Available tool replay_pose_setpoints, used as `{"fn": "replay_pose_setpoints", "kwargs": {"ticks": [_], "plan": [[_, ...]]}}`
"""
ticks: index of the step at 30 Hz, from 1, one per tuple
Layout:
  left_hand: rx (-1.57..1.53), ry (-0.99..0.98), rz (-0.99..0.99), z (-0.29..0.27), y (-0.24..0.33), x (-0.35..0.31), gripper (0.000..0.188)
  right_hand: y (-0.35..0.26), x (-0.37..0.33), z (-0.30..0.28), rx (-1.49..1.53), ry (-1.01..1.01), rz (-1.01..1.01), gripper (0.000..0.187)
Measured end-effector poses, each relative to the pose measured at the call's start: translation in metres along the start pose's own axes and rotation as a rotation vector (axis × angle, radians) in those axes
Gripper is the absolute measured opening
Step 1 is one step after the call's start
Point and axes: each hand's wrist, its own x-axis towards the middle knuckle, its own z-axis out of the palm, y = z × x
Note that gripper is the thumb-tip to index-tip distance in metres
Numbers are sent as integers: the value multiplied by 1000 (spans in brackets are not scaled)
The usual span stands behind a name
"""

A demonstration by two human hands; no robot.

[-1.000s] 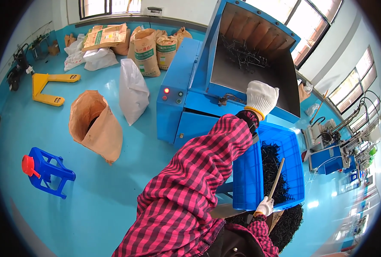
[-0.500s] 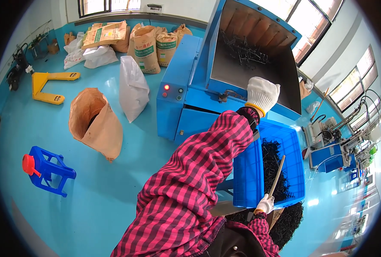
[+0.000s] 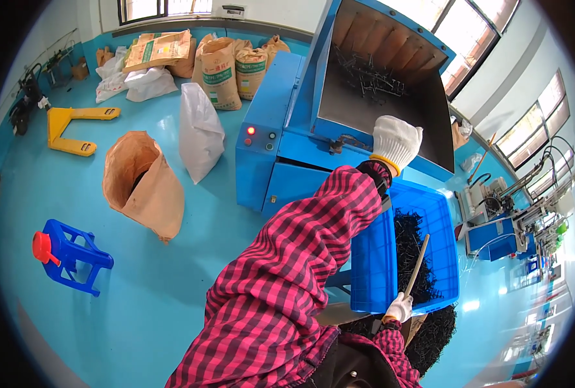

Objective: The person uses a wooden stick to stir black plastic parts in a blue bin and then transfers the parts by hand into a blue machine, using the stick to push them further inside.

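Note:
My left hand [image 3: 397, 141], in a white knit glove with a yellow cuff, is closed at the front rim of the blue machine's hopper [image 3: 355, 134]. Its fingers bend over that edge and are partly hidden. Black plastic scraps [image 3: 371, 77] lie in the hopper. Lower down, my right hand [image 3: 400, 308], also gloved in white, is wrapped round a wooden stick [image 3: 419, 265]. The stick slants up over a blue plastic crate [image 3: 373, 268] that holds more thin black scraps [image 3: 409, 239]. Whether the stick touches them I cannot tell. Another dark heap [image 3: 436, 336] lies below the crate.
A control panel with a lit red button [image 3: 251, 130] is on the machine's left side. To the left stand an open brown paper sack [image 3: 161, 204], a white sack [image 3: 200, 132], a blue stool [image 3: 74, 258] and a yellow pallet truck [image 3: 61, 129]. Filled sacks [image 3: 219, 77] line the wall.

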Motion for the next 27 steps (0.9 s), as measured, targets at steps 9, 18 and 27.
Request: {"fn": "replay_pose_setpoints", "kwargs": {"ticks": [9,18,27], "plan": [[6,45,38,-9,-3,0,45,0,1,5,-10,30,-11,40],[-352,208,404,-117,0,-82,19,-9,-10,-13,92,-48,13,41],[41,-1021,-416,-194,-194,-416,43,25,9,2,180,-37,-49,42]]}}
